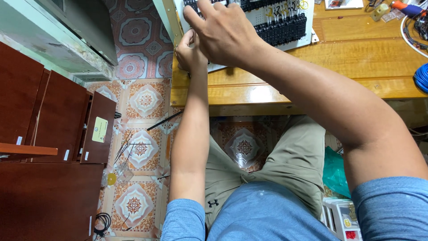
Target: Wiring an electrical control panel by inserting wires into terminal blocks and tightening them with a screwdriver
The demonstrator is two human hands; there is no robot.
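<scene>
A white panel carrying rows of small black components lies on the wooden table at the top of the head view. My left hand rests at the panel's near left corner, fingers curled against its edge. My right hand reaches across above it, fingers bent down onto the panel's left part. The fingertips of both hands are partly hidden, so I cannot tell whether either one pinches anything.
Loose wires and a blue cable coil sit at the table's right end. Dark wooden cabinets stand on the left over a patterned tile floor. A green bag and a white plastic organiser lie by my right knee.
</scene>
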